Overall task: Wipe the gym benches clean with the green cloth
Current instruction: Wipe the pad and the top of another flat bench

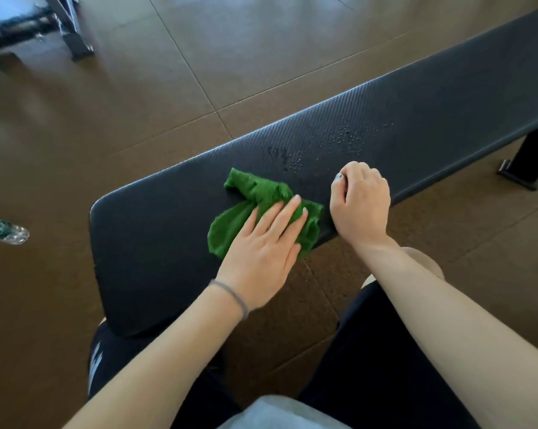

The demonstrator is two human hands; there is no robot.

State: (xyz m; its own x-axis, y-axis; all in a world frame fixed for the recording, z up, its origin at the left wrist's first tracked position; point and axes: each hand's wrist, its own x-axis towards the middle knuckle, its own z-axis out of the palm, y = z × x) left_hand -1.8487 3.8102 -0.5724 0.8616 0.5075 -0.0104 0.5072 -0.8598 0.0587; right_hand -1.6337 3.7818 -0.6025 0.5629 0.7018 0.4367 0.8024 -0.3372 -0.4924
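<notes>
Brown rubber floor tiles (131,97) fill the background of a gym, seen from a head-worn camera looking down at a person's two bare arms. Across the middle runs a long black padded bench (416,97), stretching from its rounded near end at lower left away toward the upper right. On the near part of the bench lies the green cloth (255,193), bunched and twisted rather than folded flat. The left hand (261,252) presses down on the cloth's near side with its fingers straight and only slightly apart, palm flat. Just beside the cloth, farther along the bench's near edge, the right hand (360,205) rests with its fingers curled into a loose fist; it seems to hold nothing, and the cloth's corner lies close by its wrist. Beyond both hands, farther along the bench top, water droplets (342,137) bead in two patches, not yet wiped. To the left of the bench, at the picture's edge, a clear plastic bottle (4,230) shows in part. Far beyond the bench's near end, at upper left, stands dark gym equipment (66,29). Because the cloth is bunched, a sweep may skip or smear the droplets, and a flat-palm push could let it slip off the bench's edge.
</notes>
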